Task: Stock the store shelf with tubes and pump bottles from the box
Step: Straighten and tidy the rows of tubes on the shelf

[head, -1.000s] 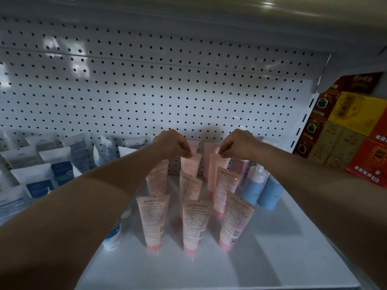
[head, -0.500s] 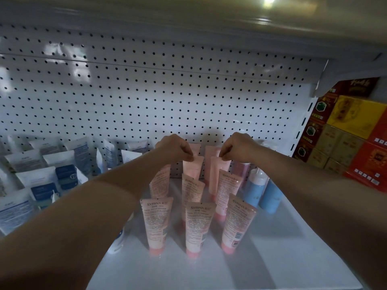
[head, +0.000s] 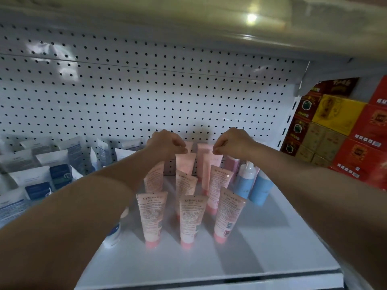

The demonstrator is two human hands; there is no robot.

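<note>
Both arms stretched deep into the white shelf [head: 272, 243], wrists bent down at the pegboard back wall [head: 146, 97]. Left hand [head: 165, 143] curled, fingertips bunched just over the top edge of a pink tube [head: 185, 163] in the back rows — pinching or only touching, cannot tell. Right hand [head: 232, 144] curled likewise, fingertips at the top edge of the next pink tube [head: 210, 164]; grip not resolvable either. Nine or so pink tubes standing cap-down in three columns, front row [head: 192, 218] nearest the shelf lip. Two blue pump bottles [head: 244, 183] just right of the tubes, touching each other. White-and-blue tubes [head: 37, 181] packed to the left. Red and yellow cartons [head: 339, 116] in the bay to the right.
</note>
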